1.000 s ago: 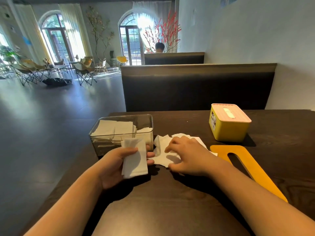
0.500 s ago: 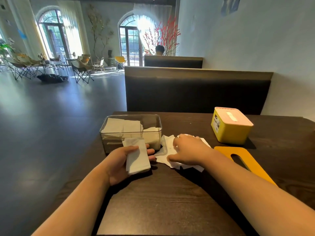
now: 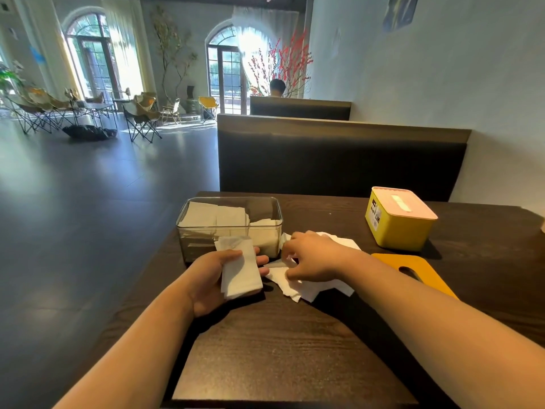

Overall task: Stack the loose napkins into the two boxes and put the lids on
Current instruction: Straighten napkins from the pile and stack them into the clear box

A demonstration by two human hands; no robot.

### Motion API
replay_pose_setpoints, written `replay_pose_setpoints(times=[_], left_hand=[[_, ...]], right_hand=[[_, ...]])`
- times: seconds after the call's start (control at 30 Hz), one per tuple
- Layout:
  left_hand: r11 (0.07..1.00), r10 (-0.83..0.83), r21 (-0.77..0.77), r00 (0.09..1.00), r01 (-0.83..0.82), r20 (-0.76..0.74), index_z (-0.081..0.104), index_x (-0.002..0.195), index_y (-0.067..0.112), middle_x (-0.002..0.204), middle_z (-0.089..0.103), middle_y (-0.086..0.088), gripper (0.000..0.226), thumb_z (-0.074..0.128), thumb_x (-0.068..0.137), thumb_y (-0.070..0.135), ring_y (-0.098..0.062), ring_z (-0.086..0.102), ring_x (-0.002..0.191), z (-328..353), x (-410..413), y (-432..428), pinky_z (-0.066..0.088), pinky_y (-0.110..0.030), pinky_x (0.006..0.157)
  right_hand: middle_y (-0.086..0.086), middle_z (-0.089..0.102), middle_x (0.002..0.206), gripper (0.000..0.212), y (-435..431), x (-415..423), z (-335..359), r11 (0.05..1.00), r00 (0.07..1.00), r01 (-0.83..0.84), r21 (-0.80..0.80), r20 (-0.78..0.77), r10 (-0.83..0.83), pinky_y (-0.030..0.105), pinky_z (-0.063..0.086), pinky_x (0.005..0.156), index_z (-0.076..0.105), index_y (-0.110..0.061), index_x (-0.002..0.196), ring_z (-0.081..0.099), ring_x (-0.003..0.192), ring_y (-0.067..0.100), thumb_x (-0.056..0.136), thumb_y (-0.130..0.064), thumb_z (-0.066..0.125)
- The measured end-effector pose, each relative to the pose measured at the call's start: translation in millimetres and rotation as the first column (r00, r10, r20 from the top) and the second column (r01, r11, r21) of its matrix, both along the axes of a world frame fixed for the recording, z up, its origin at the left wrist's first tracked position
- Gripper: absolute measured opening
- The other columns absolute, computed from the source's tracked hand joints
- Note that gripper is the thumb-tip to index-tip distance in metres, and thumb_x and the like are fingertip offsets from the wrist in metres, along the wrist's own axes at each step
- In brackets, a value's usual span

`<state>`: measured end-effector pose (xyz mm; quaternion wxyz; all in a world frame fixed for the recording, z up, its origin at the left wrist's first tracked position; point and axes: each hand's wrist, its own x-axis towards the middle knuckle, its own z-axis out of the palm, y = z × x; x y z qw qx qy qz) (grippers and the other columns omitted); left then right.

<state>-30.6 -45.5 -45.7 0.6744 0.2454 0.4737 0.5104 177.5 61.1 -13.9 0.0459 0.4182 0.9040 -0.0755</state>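
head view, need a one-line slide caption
Left hand holds folded napkins beside the clear box while the right hand pinches loose napkins; yellow box already lidded.

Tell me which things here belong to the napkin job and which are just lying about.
Job: clear box; yellow box, lid on; orange lid on the table; loose napkins, pinched by right hand; folded napkins in left hand.
Lying about: booth bench; folding chairs; red branches.

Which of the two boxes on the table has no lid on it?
The clear box, in front of the left hand: its top is open and napkins show inside. The yellow box wears a pink lid.
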Motion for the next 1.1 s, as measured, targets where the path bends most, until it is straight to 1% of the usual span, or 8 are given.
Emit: replay_pose_setpoints(times=[0.13,0.27,0.33,0.47,0.6,0.8,0.97,1.1], left_hand=[[1.0,0.008,0.003,1.0,-0.008,0.008,0.05,0.146,0.014,0.127,0.074,-0.016,0.037,0.043,0.111,0.023,-0.034,0.073,0.115,0.0,-2.4,-1.3,0.054,-0.055,0.1],[1.0,0.003,0.001,1.0,-0.003,-0.002,0.055,0.142,0.013,0.126,0.075,-0.014,0.035,0.042,0.111,0.023,-0.033,0.074,0.114,0.4,-2.6,-2.0,0.055,-0.054,0.099],[1.0,0.001,0.003,1.0,-0.001,-0.007,0.057,0.14,0.013,0.126,0.075,-0.014,0.034,0.042,0.111,0.023,-0.032,0.074,0.114,1.3,-2.6,-2.2,0.054,-0.054,0.099],[1.0,0.0,0.006,1.0,0.0,-0.013,0.056,0.141,0.013,0.126,0.075,-0.014,0.034,0.042,0.111,0.023,-0.032,0.074,0.114,1.2,-2.7,-2.7,0.054,-0.054,0.098],[1.0,-0.003,0.003,1.0,0.003,-0.018,0.055,0.142,0.013,0.126,0.075,-0.014,0.035,0.042,0.111,0.023,-0.032,0.074,0.114,-0.5,-3.5,-1.7,0.054,-0.054,0.099],[1.0,0.0,0.003,1.0,0.0,-0.018,0.054,0.144,0.014,0.127,0.074,-0.014,0.036,0.043,0.111,0.024,-0.033,0.073,0.116,-2.0,-6.3,-0.5,0.054,-0.054,0.101],[0.999,0.029,0.033,1.0,-0.029,-0.006,0.057,0.141,0.016,0.127,0.075,-0.013,0.034,0.042,0.111,0.024,-0.031,0.073,0.116,0.2,-12.2,-0.5,0.054,-0.054,0.101],[1.0,0.01,0.013,1.0,-0.01,-0.011,0.053,0.143,0.018,0.126,0.075,-0.013,0.034,0.042,0.111,0.025,-0.032,0.073,0.115,-1.7,-10.0,-1.6,0.053,-0.056,0.103]], right_hand=[[-0.004,0.06,0.125,0.049,0.0,-5.9,1.0,0.998,0.998,-0.031,-0.056,0.057,0.034,0.044,0.048,0.099,0.061,-0.028,0.133,0.054,0.113,0.02,0.088,-0.045,0.073],[-0.002,0.06,0.128,0.062,5.2,-7.5,7.3,0.976,0.995,0.022,-0.215,0.101,0.0,0.04,0.054,0.097,0.052,-0.027,0.14,0.058,0.112,0.02,0.086,-0.039,0.08],[-0.002,0.062,0.121,0.051,8.0,-7.9,7.9,0.97,0.994,0.005,-0.242,0.108,0.022,0.039,0.056,0.094,0.058,-0.025,0.132,0.06,0.107,0.02,0.087,-0.035,0.08],[-0.006,0.061,0.103,0.013,11.9,-7.6,5.8,0.987,0.997,-0.056,-0.149,0.048,0.064,0.039,0.053,0.086,0.062,-0.033,0.1,0.059,0.097,0.018,0.093,-0.038,0.072],[-0.01,0.06,0.117,0.021,11.0,-4.0,6.3,0.991,0.99,-0.137,-0.012,-0.024,0.136,0.036,0.05,0.094,0.071,-0.034,0.119,0.057,0.104,0.012,0.1,-0.04,0.064],[-0.013,0.067,0.122,0.024,4.0,1.0,-0.5,0.921,0.949,-0.303,0.245,-0.016,0.316,0.028,0.051,0.088,0.072,-0.035,0.125,0.06,0.105,0.009,0.103,-0.034,0.063],[-0.009,0.068,0.095,0.012,-2.7,14.1,24.2,0.993,0.904,-0.096,-0.065,-0.424,0.06,0.023,0.055,0.078,0.07,-0.029,0.094,0.065,0.09,0.008,0.102,-0.026,0.061],[-0.005,0.061,0.081,0.035,0.5,17.9,60.9,0.971,0.928,-0.078,-0.228,-0.373,-0.013,0.022,0.05,0.075,0.066,-0.026,0.073,0.061,0.082,0.012,0.105,-0.021,0.052]])
